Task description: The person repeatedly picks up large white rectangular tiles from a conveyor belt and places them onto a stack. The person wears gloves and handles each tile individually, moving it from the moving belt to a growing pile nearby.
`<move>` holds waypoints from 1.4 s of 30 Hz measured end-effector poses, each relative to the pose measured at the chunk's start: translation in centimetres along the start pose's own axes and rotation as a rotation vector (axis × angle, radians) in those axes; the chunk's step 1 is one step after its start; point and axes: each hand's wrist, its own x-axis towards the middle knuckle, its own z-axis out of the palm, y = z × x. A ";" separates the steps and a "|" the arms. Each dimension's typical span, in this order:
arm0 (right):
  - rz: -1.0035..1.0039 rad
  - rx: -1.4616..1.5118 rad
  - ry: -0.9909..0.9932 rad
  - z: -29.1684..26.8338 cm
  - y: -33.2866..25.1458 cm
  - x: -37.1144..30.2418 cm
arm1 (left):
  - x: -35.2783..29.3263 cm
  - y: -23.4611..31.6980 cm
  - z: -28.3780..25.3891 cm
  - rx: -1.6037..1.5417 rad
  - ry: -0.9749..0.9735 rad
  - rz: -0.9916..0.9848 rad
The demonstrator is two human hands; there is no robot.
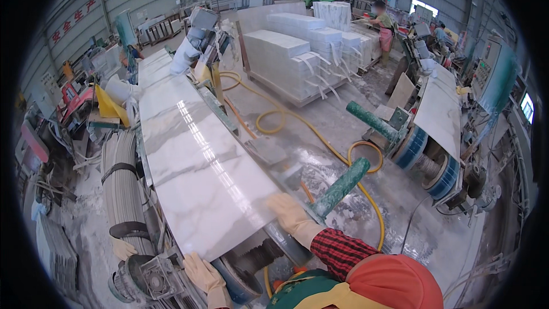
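A long polished white marble slab [194, 160] with grey veins lies on a machine bed and runs away from me toward the upper left. My left hand [204, 276], in a pale work glove, grips the slab's near end at the lower edge. My right hand [290, 215], also gloved and with a red plaid sleeve behind it, is clamped on the slab's near right corner. Right of that hand a green roller post [343, 186] juts out.
A ribbed grey roller [122, 183] and a motor [143, 277] sit left of the slab. A yellow hose [320, 137] loops over the wet floor. Strapped white slab stacks [297, 60] stand behind. A second slab line [440, 109] runs at right. A person [384, 28] works far back.
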 end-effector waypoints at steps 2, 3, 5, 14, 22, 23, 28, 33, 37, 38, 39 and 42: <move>-0.005 -0.005 0.010 -0.2 -0.1 -0.1 | 0.0 0.1 -0.2 0.003 -0.013 -0.006; -0.007 -0.007 0.016 -0.2 -0.2 -0.2 | 0.0 0.1 -0.2 0.005 -0.019 -0.008; -0.013 -0.009 0.038 0.2 0.1 -0.3 | -0.3 0.1 0.0 0.007 0.009 0.012; -0.001 0.028 0.013 0.3 0.6 -1.0 | -0.6 0.6 -1.0 0.002 0.021 0.035; 0.001 0.008 -0.023 -0.6 -0.2 -1.2 | -0.9 1.4 -2.3 -0.040 0.008 0.022; -0.023 -0.001 0.019 -0.9 -0.3 -0.9 | -0.6 1.6 -2.1 -0.042 0.017 0.028; 0.006 0.042 -0.031 -2.1 -1.6 -0.6 | -1.6 0.9 -1.7 -0.014 0.118 0.077; -0.007 0.015 -0.020 -2.2 -1.2 -1.4 | -1.7 1.3 -1.8 -0.034 0.115 0.106; -0.006 -0.003 0.016 -1.7 -0.6 -2.0 | -1.4 1.7 -2.3 -0.059 0.096 0.105; -0.013 0.006 0.015 -1.8 -0.8 -2.1 | -1.7 1.5 -2.4 -0.058 0.087 0.094; -0.004 0.015 0.009 -1.9 -0.9 -2.2 | -1.9 1.2 -2.1 -0.042 0.096 0.087; 0.002 0.045 0.003 -2.2 -1.2 -2.1 | -1.7 0.3 -1.7 -0.059 0.226 0.199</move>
